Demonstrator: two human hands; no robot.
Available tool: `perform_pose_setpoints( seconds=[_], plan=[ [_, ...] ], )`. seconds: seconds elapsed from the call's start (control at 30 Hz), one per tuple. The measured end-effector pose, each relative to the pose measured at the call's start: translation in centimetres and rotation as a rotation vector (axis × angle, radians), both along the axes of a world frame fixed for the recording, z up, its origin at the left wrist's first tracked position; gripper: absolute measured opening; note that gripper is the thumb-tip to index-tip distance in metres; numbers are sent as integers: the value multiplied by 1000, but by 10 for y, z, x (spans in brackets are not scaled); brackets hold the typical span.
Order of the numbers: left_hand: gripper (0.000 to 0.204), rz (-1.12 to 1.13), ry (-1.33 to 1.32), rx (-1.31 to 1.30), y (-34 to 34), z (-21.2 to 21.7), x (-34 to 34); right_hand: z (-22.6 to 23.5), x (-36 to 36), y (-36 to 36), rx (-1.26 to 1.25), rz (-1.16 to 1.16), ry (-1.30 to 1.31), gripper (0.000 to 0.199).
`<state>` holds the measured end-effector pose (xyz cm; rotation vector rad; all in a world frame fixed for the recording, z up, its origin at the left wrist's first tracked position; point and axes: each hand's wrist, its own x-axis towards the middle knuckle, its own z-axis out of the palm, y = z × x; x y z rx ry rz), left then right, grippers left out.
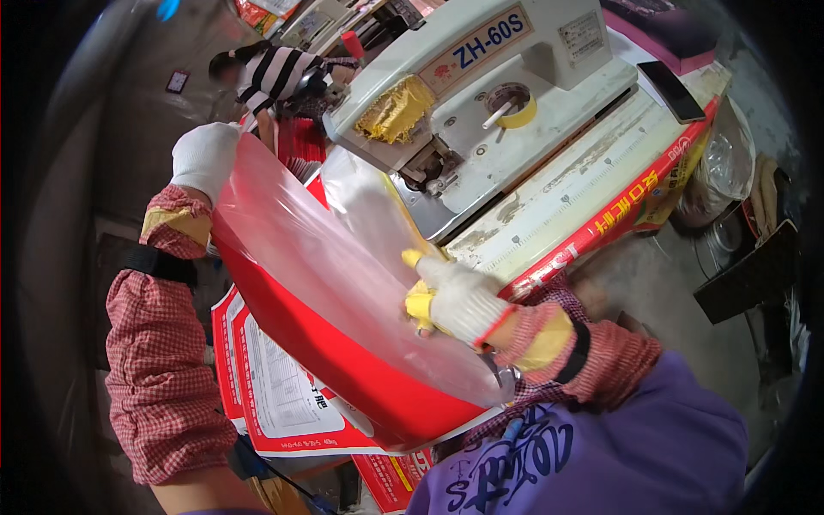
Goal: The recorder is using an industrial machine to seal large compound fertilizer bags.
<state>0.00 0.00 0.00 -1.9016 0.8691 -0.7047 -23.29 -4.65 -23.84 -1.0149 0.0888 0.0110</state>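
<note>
A red sack [313, 339] with a clear plastic liner [343, 266] lies across my lap, its long mouth spread open. At its upper left corner my left hand [206, 159], in a white glove, is closed on the edge; the fingertips are hidden. My right hand [459, 296], in a white glove with yellow fingertips, is over the liner near the sack's right side. Its fingers are apart, one stretched toward the machine and the others bent a little. Just beyond stands a white sewing machine [549, 112], its needle area [433, 172] close to the liner.
Printed red and white sacks [279, 386] lie beneath the held one. On the machine sits a yellow tape roll [515, 107]; a phone [669, 90] lies on its table [558, 206]. A dark panel [747, 275] stands at right. Another person [275, 77] in stripes works far left.
</note>
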Motion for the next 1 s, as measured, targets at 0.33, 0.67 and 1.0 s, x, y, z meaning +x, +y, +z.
perform_pose_setpoints(
  seconds=[0.33, 0.67, 1.0],
  plan=[
    [21, 141, 186, -216, -2, 31, 39, -3, 25, 31, -910, -424, -209, 28],
    [15, -165, 361, -398, -27, -221, 53, -24, -64, -15, -504, -181, -252, 14],
    [12, -864, 652, -550, -14, -271, 44, -72, -124, -33, 105, -196, 551, 23]
  ],
)
